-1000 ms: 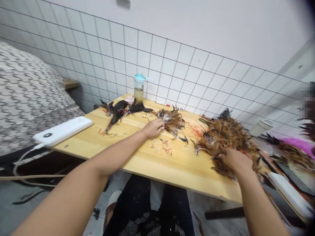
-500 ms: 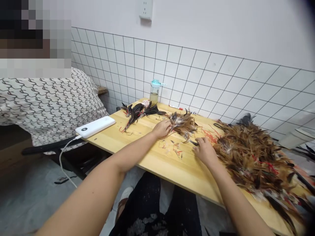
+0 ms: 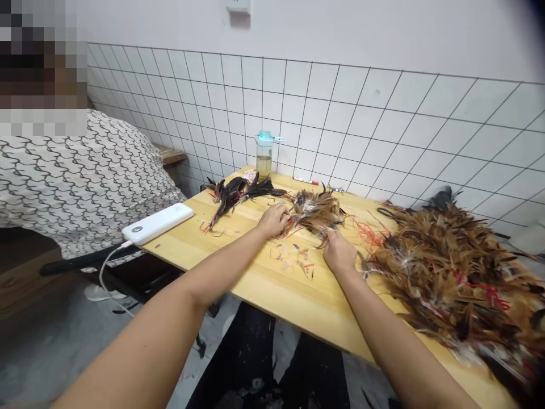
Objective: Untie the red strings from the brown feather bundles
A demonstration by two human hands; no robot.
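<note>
On the wooden table lies a small pile of brown feathers [image 3: 317, 209] with pale quills and bits of red string. At its left edge is my left hand [image 3: 273, 220], its fingers curled closed on the quill ends of the feathers. My right hand [image 3: 339, 251] pinches feathers at the near right edge of the same pile, and the fingertips are partly hidden. To the left lies a bunch of black feathers [image 3: 232, 193] with red ties. Loose red string [image 3: 369, 230] is right of the small pile.
A big heap of brown feathers [image 3: 460, 267] covers the table's right side. At the back stand a water bottle [image 3: 264, 162] and a red-and-white marker [image 3: 305, 180]. A white power bank [image 3: 158, 223] with a cable lies at the left edge. Another person in a patterned garment [image 3: 85, 187] is at left.
My right hand has moved left and up to the small feather pile; a dark thing showing at its fingertips earlier is no longer visible. My left hand stays by the pile. The view has shifted slightly.
</note>
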